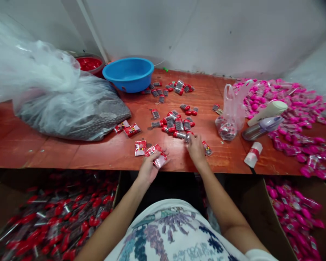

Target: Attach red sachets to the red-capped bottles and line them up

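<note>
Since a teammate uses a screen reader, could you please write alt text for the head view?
A person's left hand holds red printed packaging; the right hand is at small red-topped containers on a reddish table. A blue basin stands behind; pink items lie heaped on the right.

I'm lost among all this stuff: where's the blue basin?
In the head view, the blue basin stands left of centre at the back of the table, just right of the red tub.
</note>
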Action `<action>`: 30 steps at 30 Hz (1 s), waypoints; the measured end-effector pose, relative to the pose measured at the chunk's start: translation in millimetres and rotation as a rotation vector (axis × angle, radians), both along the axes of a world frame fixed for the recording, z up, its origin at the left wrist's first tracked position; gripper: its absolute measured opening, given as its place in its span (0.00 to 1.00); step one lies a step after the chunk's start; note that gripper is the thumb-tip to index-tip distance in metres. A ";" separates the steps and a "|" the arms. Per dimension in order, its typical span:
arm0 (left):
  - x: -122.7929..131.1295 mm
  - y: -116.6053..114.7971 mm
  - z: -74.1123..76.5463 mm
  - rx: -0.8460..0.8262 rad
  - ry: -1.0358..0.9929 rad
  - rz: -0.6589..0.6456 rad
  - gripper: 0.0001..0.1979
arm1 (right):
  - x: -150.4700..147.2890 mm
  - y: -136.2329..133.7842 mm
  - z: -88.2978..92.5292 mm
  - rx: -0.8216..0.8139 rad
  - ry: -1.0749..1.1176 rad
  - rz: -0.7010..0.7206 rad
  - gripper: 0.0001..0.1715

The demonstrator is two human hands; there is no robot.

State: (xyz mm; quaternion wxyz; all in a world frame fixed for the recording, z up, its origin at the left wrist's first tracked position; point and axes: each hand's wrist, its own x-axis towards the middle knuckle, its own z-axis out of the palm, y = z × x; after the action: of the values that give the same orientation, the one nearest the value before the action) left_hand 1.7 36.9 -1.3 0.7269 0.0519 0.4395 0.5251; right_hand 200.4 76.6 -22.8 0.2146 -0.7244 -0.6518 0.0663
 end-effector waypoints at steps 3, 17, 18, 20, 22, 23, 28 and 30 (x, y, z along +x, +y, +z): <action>-5.6 -1.0 -0.2 -0.025 0.031 -0.001 0.10 | 5.0 14.9 -4.5 -0.042 -0.094 0.007 0.17; -8.2 -5.9 -5.2 0.013 0.126 0.016 0.11 | -9.3 -32.7 -15.6 -0.069 0.832 0.016 0.27; -6.2 -6.1 -5.9 0.031 0.134 0.028 0.11 | -15.1 -38.0 -12.2 -0.114 1.016 0.029 0.28; -1.8 -6.7 -6.8 0.079 0.148 0.045 0.13 | -29.1 -48.6 -4.2 -0.224 1.302 0.080 0.30; 2.6 -7.5 -7.1 0.116 0.162 0.053 0.14 | -42.7 -56.7 3.9 -0.273 1.430 0.125 0.35; 4.8 -8.1 -7.1 0.126 0.171 0.058 0.14 | -48.4 -59.3 7.2 -0.260 1.447 0.141 0.37; 11.4 -11.4 -6.1 0.163 0.182 0.052 0.14 | -61.8 -60.1 15.1 -0.171 1.407 0.144 0.44; 11.4 -12.7 -5.6 0.174 0.163 0.035 0.14 | -60.7 -58.7 15.4 -0.192 1.397 0.132 0.43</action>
State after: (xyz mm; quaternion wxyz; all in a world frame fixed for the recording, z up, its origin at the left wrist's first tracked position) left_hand 13.1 24.2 -6.9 0.6723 0.1496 0.4508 0.5678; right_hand 139.7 17.9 -7.4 0.5133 -0.4871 -0.3952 0.5857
